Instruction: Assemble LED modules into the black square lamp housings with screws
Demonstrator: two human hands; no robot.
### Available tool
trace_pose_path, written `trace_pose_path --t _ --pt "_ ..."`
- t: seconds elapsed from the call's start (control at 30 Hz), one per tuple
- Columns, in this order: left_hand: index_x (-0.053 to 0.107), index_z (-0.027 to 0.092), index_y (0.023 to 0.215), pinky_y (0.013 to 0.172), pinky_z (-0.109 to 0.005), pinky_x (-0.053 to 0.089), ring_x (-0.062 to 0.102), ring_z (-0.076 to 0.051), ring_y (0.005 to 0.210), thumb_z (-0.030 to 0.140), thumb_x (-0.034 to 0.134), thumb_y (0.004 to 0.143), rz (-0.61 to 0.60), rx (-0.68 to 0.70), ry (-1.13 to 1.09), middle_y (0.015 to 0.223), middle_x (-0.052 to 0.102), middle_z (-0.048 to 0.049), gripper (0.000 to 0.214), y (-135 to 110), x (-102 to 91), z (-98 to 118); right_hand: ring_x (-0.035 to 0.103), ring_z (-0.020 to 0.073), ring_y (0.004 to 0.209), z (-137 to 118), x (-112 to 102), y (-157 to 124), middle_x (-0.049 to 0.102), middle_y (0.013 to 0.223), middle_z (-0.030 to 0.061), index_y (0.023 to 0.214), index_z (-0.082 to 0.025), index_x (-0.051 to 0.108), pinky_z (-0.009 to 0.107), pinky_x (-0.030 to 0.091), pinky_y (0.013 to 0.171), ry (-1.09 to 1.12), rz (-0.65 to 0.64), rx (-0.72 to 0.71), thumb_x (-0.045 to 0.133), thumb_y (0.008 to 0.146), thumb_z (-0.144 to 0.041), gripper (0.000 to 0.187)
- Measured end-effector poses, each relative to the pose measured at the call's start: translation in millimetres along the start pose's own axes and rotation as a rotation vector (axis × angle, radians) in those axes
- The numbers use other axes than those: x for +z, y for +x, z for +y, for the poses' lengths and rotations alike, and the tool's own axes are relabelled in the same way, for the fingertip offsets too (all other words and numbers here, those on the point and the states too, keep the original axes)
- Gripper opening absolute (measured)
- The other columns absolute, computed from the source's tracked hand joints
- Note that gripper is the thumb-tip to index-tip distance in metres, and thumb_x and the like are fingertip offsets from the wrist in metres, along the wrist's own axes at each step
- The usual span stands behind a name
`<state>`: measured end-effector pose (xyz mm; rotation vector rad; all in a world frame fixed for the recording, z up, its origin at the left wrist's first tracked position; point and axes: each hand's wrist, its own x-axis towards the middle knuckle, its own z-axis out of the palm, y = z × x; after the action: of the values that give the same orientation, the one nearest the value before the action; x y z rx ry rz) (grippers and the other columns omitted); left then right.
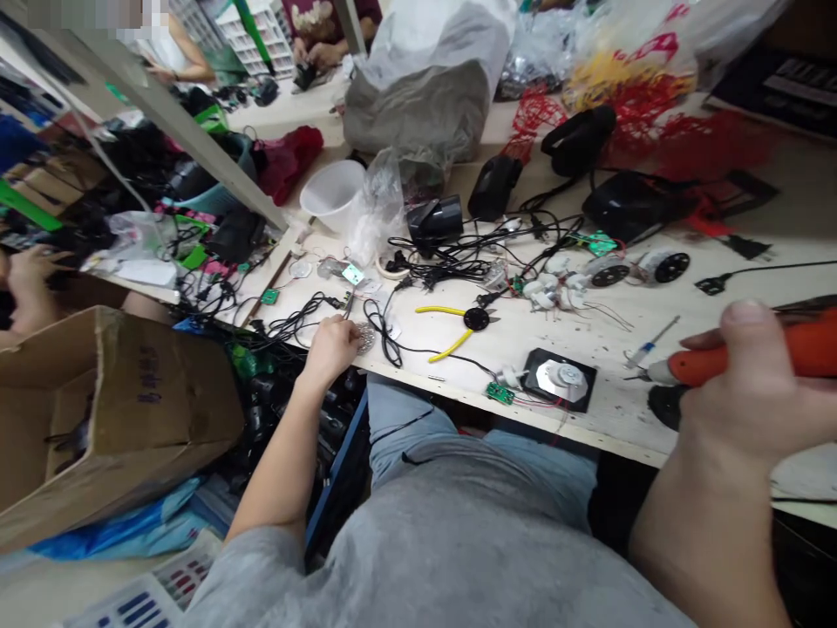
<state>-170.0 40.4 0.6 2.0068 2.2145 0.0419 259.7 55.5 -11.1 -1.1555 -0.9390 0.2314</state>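
the right hand (738,410) is closed around an orange-handled tool (751,359), its fingers (703,338) wrapped over the grip and the metal tip pointing left, above the bench (618,406). the left hand (330,349) lies at the bench's front edge, fingers curled down just beside a small round metal piece (366,337); i cannot tell whether they grip it.

between the hands lie yellow-handled pliers (451,330), a small green circuit board (500,393) and a black pad with a silver disc (559,378). a thin blue-handled screwdriver (647,349) lies just beyond the tool's tip. black cables (458,253) tangle behind them, near a white plastic bowl (332,195) and a grey bag (415,113). a cardboard box (111,410) stands left of the left arm, and a co-worker's hand (30,275) shows beyond it.
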Motion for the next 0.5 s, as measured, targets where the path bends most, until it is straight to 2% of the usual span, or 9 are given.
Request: trace_pose_path --t 0.03,0.1,0.27,0.33,0.43,0.5 --pt "0.068 0.017 0.074 0.088 -0.038 0.051 0.062 -0.026 0.089 0.017 0.064 0.078 0.0 0.004 0.002 0.084 0.065 -0.0088 0.006 1.5 1.9 -0.8 0.058 0.0095 0.056 -8.2 5.7 -1.5 0.053 0.137 0.0131 0.107 -0.026 0.042 0.036 0.046 0.037 0.094 0.135 -0.05 0.088 0.065 -0.045 0.066" --pt "0.065 0.018 0.071 0.089 -0.039 0.051 0.062 -0.026 0.089 0.02 0.062 0.079 0.008 0.031 0.004 0.082 0.065 -0.0086 0.009 4.1 4.0 -3.5 0.055 0.0078 0.047 -22.4 14.0 -2.8 0.064 0.12 0.0089 0.097 -0.025 0.044 0.032 0.043 0.03 0.168 0.219 -0.081 0.093 0.053 -0.038 0.067" --pt "0.064 0.02 0.074 0.086 -0.039 0.05 0.063 -0.027 0.086 0.023 0.053 0.084 0.098 0.077 0.007 0.083 0.065 -0.0096 0.015 6.1 0.7 -11.8 0.058 0.0049 0.048 -49.5 13.5 -3.8 0.065 0.113 0.0018 0.099 -0.018 0.056 0.027 0.049 0.035 0.107 0.141 0.015 0.083 0.06 -0.015 0.047" --pt "0.065 0.02 0.075 0.083 -0.038 0.05 0.063 -0.027 0.084 0.025 0.054 0.083 0.14 0.062 0.004 0.083 0.066 -0.0094 0.015 5.3 -1.9 -12.7 0.059 0.0057 0.047 -56.8 11.3 -5.2 0.065 0.097 -0.0024 0.099 -0.017 0.059 0.025 0.049 0.036 0.092 0.106 0.032 0.08 0.063 -0.014 0.042" --pt "0.065 0.022 0.073 0.08 -0.036 0.05 0.064 -0.027 0.082 0.03 0.06 0.079 0.139 0.062 -0.043 0.081 0.067 -0.0073 0.011 2.9 -3.0 -9.7 0.058 0.0087 0.044 -62.3 11.1 -7.3 0.059 0.072 -0.0081 0.098 -0.016 0.061 0.025 0.048 0.037 0.077 0.077 0.045 0.08 0.067 -0.015 0.036" --pt "0.062 0.022 0.071 0.078 -0.035 0.05 0.065 -0.025 0.08 0.029 0.061 0.077 0.118 0.069 -0.084 0.079 0.067 -0.0059 0.009 1.1 -0.9 -5.9 0.059 0.0096 0.043 -63.5 12.3 -8.5 0.057 0.069 -0.0085 0.097 -0.016 0.061 0.024 0.048 0.038 0.085 0.07 0.051 0.081 0.068 -0.015 0.035"
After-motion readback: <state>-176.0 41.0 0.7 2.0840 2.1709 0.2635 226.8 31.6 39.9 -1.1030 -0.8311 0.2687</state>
